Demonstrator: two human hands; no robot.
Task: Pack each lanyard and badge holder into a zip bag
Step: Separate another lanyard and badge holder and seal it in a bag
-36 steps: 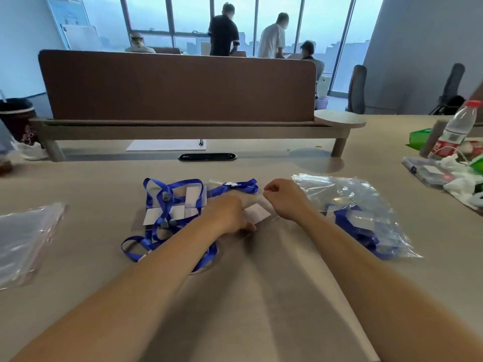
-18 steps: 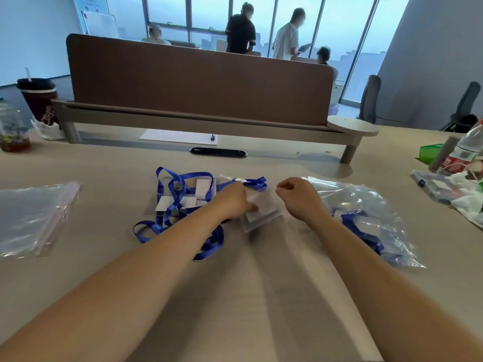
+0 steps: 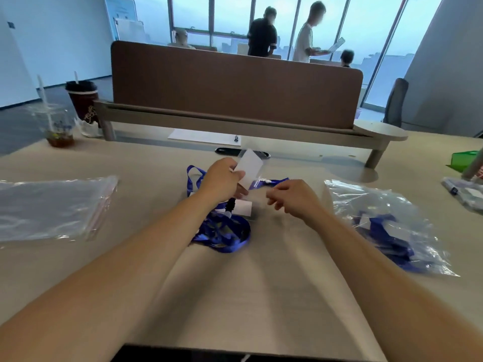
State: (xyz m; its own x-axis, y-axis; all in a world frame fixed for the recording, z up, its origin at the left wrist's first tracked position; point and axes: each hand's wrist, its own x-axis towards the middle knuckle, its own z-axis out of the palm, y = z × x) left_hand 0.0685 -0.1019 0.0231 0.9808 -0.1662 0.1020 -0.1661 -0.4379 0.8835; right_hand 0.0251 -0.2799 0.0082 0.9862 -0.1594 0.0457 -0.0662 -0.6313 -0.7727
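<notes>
My left hand (image 3: 222,178) is raised above the desk and pinches a clear badge holder with a white card (image 3: 248,167), which stands tilted up. Its black clip hangs below, toward the pile of blue lanyards (image 3: 222,231) with another white badge holder (image 3: 241,207) on the desk. My right hand (image 3: 290,198) hovers just right of the pile with its fingers curled and apart, holding nothing that I can see. A stack of unfilled zip bags (image 3: 52,207) lies at the left. At the right lie zip bags filled with blue lanyards (image 3: 386,226).
A brown divider panel on a low shelf (image 3: 235,84) crosses the desk behind the pile, with a white sheet and pen (image 3: 206,137) beneath it. Two drink cups (image 3: 57,121) stand far left. A green box (image 3: 465,159) and more bags sit far right. People stand by the windows.
My left hand has lifted a badge holder up from the desk, and my right hand has let go and drawn slightly right. The camera has tilted and shifted left.
</notes>
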